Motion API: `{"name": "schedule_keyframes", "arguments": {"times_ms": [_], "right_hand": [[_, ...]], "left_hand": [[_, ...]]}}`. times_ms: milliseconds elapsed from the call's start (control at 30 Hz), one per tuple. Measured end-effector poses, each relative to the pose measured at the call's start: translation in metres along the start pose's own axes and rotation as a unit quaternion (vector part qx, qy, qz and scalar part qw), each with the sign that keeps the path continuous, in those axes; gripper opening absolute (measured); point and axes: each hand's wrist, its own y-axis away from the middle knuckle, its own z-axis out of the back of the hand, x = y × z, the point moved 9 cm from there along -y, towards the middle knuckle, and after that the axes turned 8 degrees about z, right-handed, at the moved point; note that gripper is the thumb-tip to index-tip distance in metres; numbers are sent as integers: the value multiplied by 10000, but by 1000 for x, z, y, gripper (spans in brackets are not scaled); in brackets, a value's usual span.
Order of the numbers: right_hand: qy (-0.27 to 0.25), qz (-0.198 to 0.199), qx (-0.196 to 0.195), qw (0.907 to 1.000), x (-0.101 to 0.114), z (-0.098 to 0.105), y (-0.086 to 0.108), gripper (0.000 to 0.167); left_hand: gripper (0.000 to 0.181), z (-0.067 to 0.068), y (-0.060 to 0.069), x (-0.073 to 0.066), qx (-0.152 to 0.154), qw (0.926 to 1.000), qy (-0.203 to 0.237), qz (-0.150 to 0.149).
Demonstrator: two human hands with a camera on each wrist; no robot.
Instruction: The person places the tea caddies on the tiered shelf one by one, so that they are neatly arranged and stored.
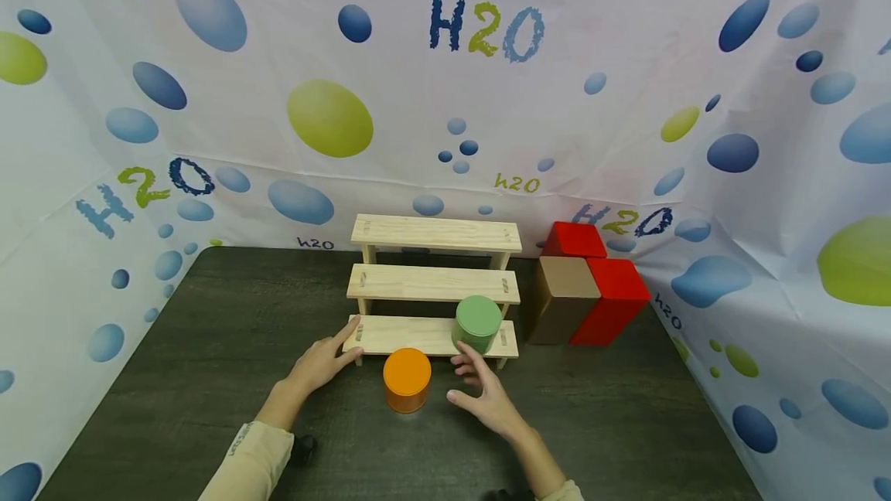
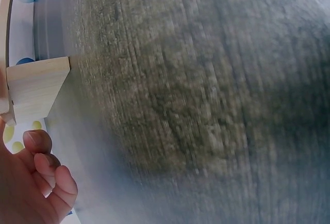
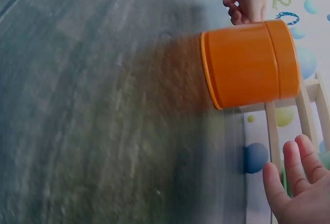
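Note:
A small three-step wooden rack point(image 1: 411, 335) stands on the dark table. My left hand point(image 1: 319, 362) touches the left end of its lowest step, index finger and thumb spread at the corner; the other fingers curl loosely in the left wrist view. A green lidded canister point(image 1: 477, 323) sits upright near the right end of that step. My right hand point(image 1: 486, 400) is just in front of it, fingers spread and holding nothing; whether a fingertip touches the canister I cannot tell. On the table between both hands, in front of the rack, an orange lidded canister point(image 1: 407, 381) stands upright.
Right of the rack stand a brown box point(image 1: 567, 292) and red boxes point(image 1: 612, 300), close together. A white sheet with blue and green spots point(image 1: 397, 91) hangs behind and along both sides of the table point(image 1: 230, 315).

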Motion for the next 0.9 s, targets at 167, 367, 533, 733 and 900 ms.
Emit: {"name": "schedule_keyframes", "arguments": {"times_ms": [167,367,533,733,900], "right_hand": [[-78,-398,264,9988,8,-10,-4,69],[-16,-413,471,9980,8,-22,-10,72],[68,-376,559,9977,8,-30,-15,72],[169,-317,517,9980,0,-34,-16,72],[86,-310,530,9981,5,-37,-18,74]], "left_hand": [[68,0,0,0,-13,10000,10,-40],[68,0,0,0,-35,10000,2,-57],[68,1,0,0,-57,10000,-26,-56],[67,1,1,-2,-42,10000,16,-83],[67,3,2,-3,-32,10000,33,-73]]}}
